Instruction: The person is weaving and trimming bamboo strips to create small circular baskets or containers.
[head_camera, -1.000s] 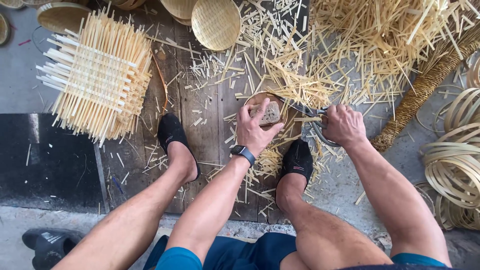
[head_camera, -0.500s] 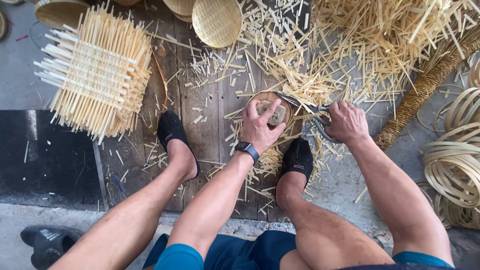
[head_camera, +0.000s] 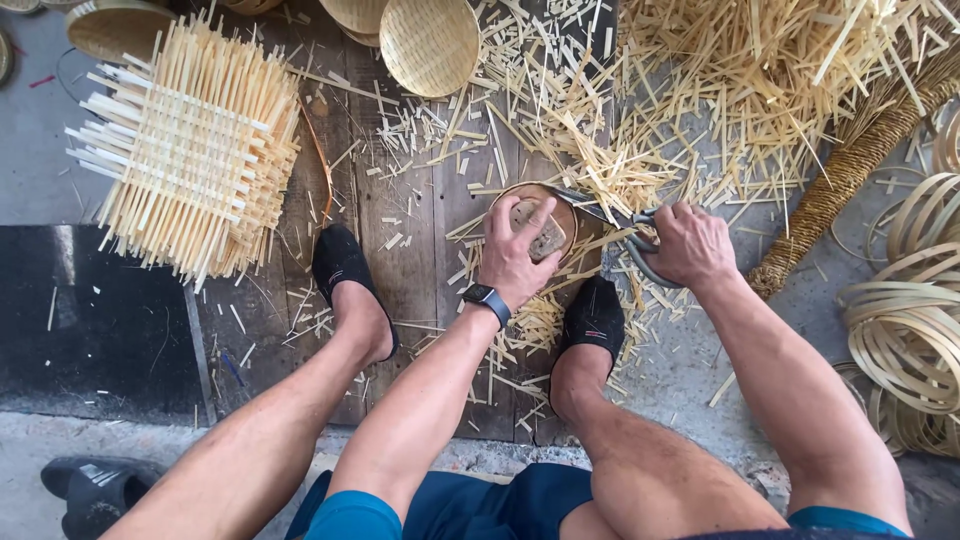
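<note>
Fingers (head_camera: 520, 215) press round basket (head_camera: 535, 232); right hand (head_camera: 690, 245) grips scissors (head_camera: 625, 225), blades pointing upper-left.

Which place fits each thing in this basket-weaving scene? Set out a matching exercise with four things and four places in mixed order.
Things:
1. Shears
2. Woven mat
3. Watch
4. Coiled strips

Places:
a. On the left wrist
b. At the far right edge
c. In the right hand
d. At the upper left, on the boards

Pairs: 1-c, 2-d, 3-a, 4-b
</note>
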